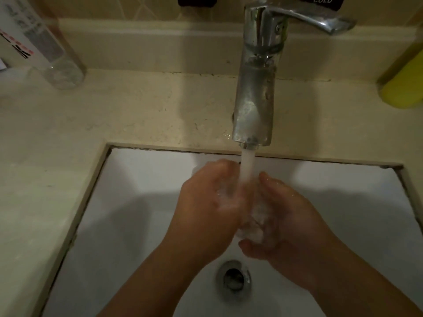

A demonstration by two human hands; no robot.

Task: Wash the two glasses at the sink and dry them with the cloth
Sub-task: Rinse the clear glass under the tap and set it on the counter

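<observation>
At the far left a clear bottle [45,42] with a printed label stands on the counter [137,110], well apart from the sink [137,179]. Moving in over the white basin, the left hand [206,202] reaches under the running water, its fingers [219,168] curled over the top of something clear and wet; this looks like a glass [254,220] held between the two hands, though its outline is blurred by water and foam and is hard to make out. The stream [247,165] drops from the chrome tap [254,99] straight into the gap between the hands. The right hand [286,220] cups the glass from below and beside, fingers curved round it with the thumb [267,179] raised near the stream. Below the hands lies the drain [233,277]. At the far right a yellow container [405,83] stands on the counter. By my reading, the task is in its early part: one glass is being rinsed or rubbed under the water. A second glass is not in view, and neither is a cloth, so whether that second glass has been washed cannot be told. Drying appears to be wholly ahead.
</observation>
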